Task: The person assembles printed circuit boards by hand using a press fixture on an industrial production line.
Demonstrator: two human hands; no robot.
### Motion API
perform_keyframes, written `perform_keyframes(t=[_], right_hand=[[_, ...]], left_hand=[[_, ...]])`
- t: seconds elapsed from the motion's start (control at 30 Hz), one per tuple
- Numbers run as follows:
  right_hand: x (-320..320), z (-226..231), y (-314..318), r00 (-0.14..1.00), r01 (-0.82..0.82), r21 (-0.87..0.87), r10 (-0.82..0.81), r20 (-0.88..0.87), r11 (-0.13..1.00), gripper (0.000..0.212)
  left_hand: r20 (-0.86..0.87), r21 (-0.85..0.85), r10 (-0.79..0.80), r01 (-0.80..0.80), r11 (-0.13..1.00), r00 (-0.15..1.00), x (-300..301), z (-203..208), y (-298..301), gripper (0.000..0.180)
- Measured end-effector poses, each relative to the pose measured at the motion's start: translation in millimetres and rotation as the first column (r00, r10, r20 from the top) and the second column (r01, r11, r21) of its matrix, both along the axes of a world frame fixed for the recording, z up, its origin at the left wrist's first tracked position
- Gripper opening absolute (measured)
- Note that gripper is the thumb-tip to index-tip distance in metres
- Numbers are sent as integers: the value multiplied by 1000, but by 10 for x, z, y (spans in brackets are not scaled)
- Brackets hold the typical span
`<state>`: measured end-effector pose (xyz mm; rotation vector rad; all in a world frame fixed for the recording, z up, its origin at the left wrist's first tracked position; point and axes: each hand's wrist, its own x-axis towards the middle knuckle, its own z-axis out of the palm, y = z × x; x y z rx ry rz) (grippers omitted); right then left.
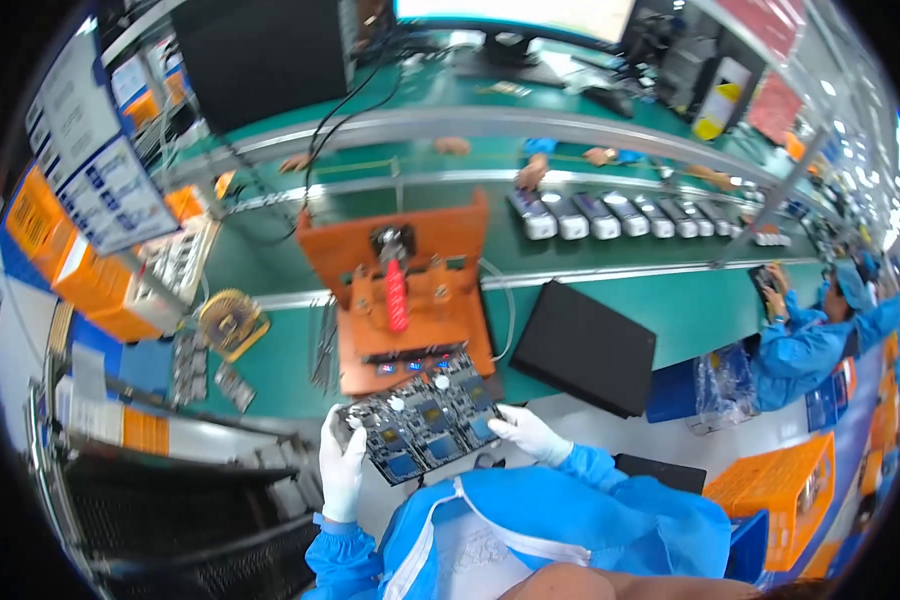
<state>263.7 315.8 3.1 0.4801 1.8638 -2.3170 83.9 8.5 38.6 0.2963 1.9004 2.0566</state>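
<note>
Between my two white-gloved hands is a black circuit board panel (432, 424) with several blue and gold squares on it, tilted in front of my body. My left hand (343, 458) is closed on its left edge, and my right hand (530, 433) pinches its right edge. Just beyond the panel stands an orange test fixture (410, 300) with a red lever handle (396, 298). The panel's far edge overlaps the fixture's front, where small lit displays (414, 366) show; whether they touch I cannot tell.
A black flat case (585, 345) lies right of the fixture. Several handheld devices (625, 214) line the conveyor behind. At left are a yellow reel (232, 322), small metal parts (190, 366) and a black rack (190, 500). A co-worker (805, 340) sits at right beside orange crates (780, 490).
</note>
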Motion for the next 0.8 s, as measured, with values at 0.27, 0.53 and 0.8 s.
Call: perform_keyframes(t=[0.27,0.53,0.8], right_hand=[[993,-10,203,877,480,65,-478,-52,875,40],[1096,-157,82,649,721,-246,-756,-88,647,39],[926,-173,101,647,701,-301,-754,-115,647,39]], left_hand=[[-764,-375,-281,-45,926,580,-431,969,1011,87],[-902,-367,-318,-128,922,292,-830,980,1480,60],[-927,-302,-241,-192,934,286,-871,940,1532,57]])
